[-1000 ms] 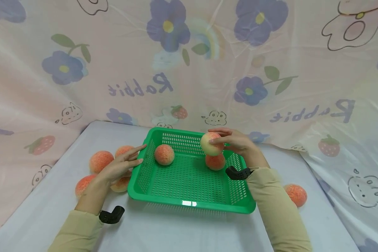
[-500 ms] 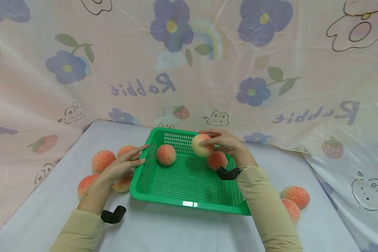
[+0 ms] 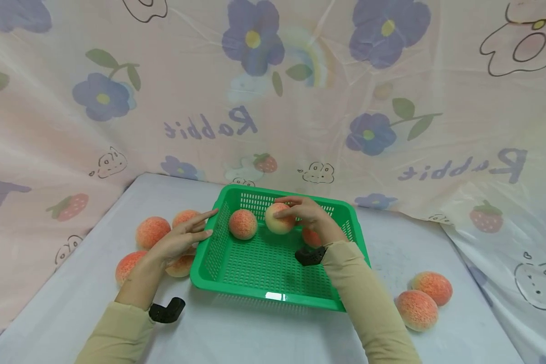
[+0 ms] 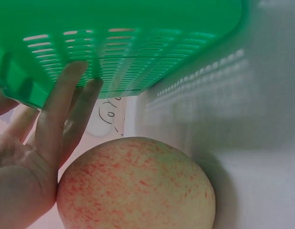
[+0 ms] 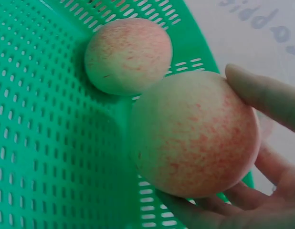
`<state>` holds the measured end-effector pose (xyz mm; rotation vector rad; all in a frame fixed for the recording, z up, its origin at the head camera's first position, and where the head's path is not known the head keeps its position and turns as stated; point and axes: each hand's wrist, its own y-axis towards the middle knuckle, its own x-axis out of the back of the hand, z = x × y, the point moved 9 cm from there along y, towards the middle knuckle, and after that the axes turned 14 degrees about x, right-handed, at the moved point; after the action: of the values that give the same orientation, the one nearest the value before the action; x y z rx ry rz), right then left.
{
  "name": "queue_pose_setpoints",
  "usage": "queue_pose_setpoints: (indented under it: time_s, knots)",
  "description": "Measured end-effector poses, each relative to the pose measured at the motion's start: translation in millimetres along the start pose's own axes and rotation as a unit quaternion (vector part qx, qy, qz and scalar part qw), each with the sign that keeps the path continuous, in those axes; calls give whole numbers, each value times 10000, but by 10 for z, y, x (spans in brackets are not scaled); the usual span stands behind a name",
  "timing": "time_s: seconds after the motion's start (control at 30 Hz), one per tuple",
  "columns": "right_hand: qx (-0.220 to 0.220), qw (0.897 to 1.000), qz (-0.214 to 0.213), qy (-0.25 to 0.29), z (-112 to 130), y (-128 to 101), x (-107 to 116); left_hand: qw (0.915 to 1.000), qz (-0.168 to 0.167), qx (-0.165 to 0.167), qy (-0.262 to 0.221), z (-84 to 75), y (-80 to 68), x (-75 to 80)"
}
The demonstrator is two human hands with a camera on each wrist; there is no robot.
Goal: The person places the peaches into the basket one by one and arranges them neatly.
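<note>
My right hand grips a yellow and pink peach inside the green basket, near its back wall. In the right wrist view, thumb and fingers curl round this peach. Another peach sits to its left in the basket; a third is partly hidden behind my right wrist. My left hand touches the basket's left side with nearly straight fingers. In the left wrist view, fingertips lie against the slotted wall, and a peach stands right beside the palm.
Several peaches lie on the white table left of the basket, one of them a red-tinted peach, partly behind my left arm. At the right are a peach and a nearer peach. A printed curtain hangs behind.
My right hand has carried its peach leftward and lower into the basket, closer to the peach at the left. The left hand keeps its place at the basket's side.
</note>
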<state>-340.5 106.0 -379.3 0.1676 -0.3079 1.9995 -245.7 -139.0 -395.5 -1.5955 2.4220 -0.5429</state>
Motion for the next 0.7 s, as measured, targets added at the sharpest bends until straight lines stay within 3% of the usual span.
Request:
queue_pose_setpoints:
  time_s: [0.33,0.7]
  knots:
    - [-184,9992,-118,-337,-187,88,-118,9999,65,-48,-97,-1,11,-18]
    - [-358,9989,-272,-148,-304,127,-209,10000,10,-8,-81,8,16,-5]
